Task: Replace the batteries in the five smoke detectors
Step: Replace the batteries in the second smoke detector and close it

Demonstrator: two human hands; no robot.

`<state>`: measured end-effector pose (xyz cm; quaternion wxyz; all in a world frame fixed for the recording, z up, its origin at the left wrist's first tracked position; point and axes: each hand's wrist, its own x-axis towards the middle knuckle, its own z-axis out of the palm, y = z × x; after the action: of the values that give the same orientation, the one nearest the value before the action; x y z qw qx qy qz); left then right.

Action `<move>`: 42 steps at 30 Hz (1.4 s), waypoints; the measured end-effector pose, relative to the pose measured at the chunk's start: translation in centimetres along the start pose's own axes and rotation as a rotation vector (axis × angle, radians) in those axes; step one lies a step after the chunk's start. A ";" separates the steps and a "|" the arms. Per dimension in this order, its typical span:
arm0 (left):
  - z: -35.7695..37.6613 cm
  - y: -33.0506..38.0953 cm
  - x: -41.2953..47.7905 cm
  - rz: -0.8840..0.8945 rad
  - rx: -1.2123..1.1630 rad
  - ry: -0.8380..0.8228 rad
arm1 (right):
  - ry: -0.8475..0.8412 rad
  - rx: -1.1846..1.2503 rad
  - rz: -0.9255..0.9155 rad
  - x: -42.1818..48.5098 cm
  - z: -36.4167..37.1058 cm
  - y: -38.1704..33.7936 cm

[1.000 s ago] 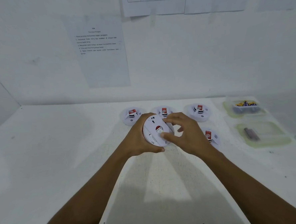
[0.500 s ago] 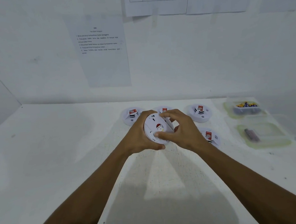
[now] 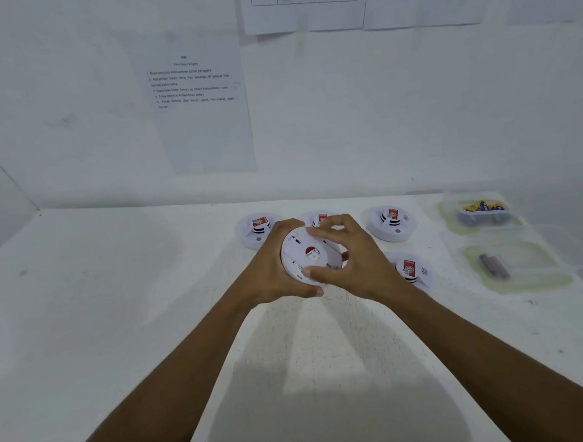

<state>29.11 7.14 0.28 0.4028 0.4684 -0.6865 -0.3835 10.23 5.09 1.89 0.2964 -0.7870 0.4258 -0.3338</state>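
Observation:
I hold a round white smoke detector [image 3: 306,254] above the white table, tilted with its back toward me. My left hand [image 3: 269,273] grips its left rim from behind. My right hand [image 3: 357,257] curls over its right side, the fingers on the top edge and the thumb pressed on the lower part of the back. Three other detectors lie in a row behind: one at the left [image 3: 255,231], one mostly hidden behind my hands [image 3: 319,217], one at the right [image 3: 391,223]. Another detector [image 3: 414,269] lies right of my right wrist.
At the far right stand two clear tubs: the rear tub [image 3: 481,214] holds several batteries, the nearer tub [image 3: 515,268] holds a dark battery. Paper sheets hang on the back wall [image 3: 413,111]. The white table [image 3: 118,316] ends at a wall on the left.
The held detector has risen slightly and tilted. My right fingers have shifted from its face up to the top edge, with the thumb staying low on the back.

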 end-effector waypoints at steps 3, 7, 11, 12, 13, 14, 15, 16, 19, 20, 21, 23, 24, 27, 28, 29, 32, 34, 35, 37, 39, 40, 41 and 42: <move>-0.1 -0.7 0.2 0.031 0.081 0.014 | 0.000 -0.222 -0.080 0.0 -0.3 -0.4; -0.3 -1.8 0.1 -0.008 0.107 -0.008 | 0.004 -0.288 -0.075 -0.2 0.1 -1.4; -0.7 -2.8 -0.7 -0.040 0.170 0.011 | 0.033 -0.107 -0.100 -0.3 0.0 -1.4; -1.0 -2.9 -1.0 -0.036 0.190 0.040 | 0.061 -0.088 -0.106 -0.1 0.0 -1.1; -1.3 -3.1 -1.3 -0.034 0.197 0.063 | 0.088 -0.081 -0.106 0.0 -0.2 -0.9; -1.7 -3.4 -1.6 -0.032 0.197 0.076 | 0.107 -0.073 -0.093 0.2 -0.4 -0.4; -2.0 -3.9 -1.8 -0.032 0.194 0.085 | 0.111 -0.065 -0.072 0.4 -0.6 0.2; -2.4 -4.3 -2.2 -0.037 0.200 0.087 | 0.095 -0.061 -0.047 0.6 -0.9 0.8; -3.6 -5.3 -3.1 -0.034 0.203 0.089 | -0.053 -0.111 0.032 0.9 -1.1 3.1; -3.9 -5.4 -3.4 -0.041 0.210 0.088 | -0.111 -0.155 0.055 0.9 -0.9 3.7; -4.2 -5.6 -3.5 -0.052 0.207 0.090 | -0.156 -0.197 0.069 0.9 -0.6 4.2; -4.5 -5.8 -3.7 -0.067 0.204 0.088 | -0.198 -0.239 0.076 1.1 0.4 4.9; -4.7 -5.8 -3.8 -0.069 0.208 0.083 | -0.197 -0.245 0.077 1.3 0.8 5.2; -4.8 -5.7 -3.8 -0.048 0.201 0.066 | -0.162 -0.243 0.089 1.9 1.9 5.8; -4.8 -5.6 -3.7 -0.040 0.202 0.062 | -0.151 -0.247 0.100 2.0 2.2 5.9; -4.8 -5.6 -3.6 -0.034 0.197 0.058 | -0.133 -0.250 0.110 1.9 2.3 5.9; -4.7 -5.4 -3.2 -0.026 0.180 0.046 | 0.009 -0.197 0.083 1.7 2.5 5.2; -4.4 -5.2 -2.8 -0.023 0.165 0.015 | 0.089 -0.020 0.107 1.5 2.3 3.9; -4.2 -5.1 -2.5 -0.022 0.156 -0.005 | 0.087 0.084 0.149 1.4 2.1 3.2; -3.8 -4.7 -1.9 -0.017 0.143 -0.047 | 0.039 0.248 0.219 1.1 2.0 1.9; -3.3 -4.4 -1.2 0.002 0.139 -0.086 | -0.003 0.388 0.269 0.5 1.8 1.0; -3.0 -4.3 -0.9 0.013 0.139 -0.102 | -0.005 0.444 0.285 0.1 1.6 0.7; -2.7 -4.2 -0.7 0.024 0.139 -0.114 | 0.005 0.475 0.296 -0.3 1.3 0.6; -2.4 -4.1 -0.4 0.031 0.141 -0.122 | 0.017 0.490 0.306 -0.6 1.0 0.5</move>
<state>32.78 6.09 -2.55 0.3322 0.4606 -0.7422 -0.3558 10.49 5.59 0.78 0.5209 -0.6157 0.4490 -0.3846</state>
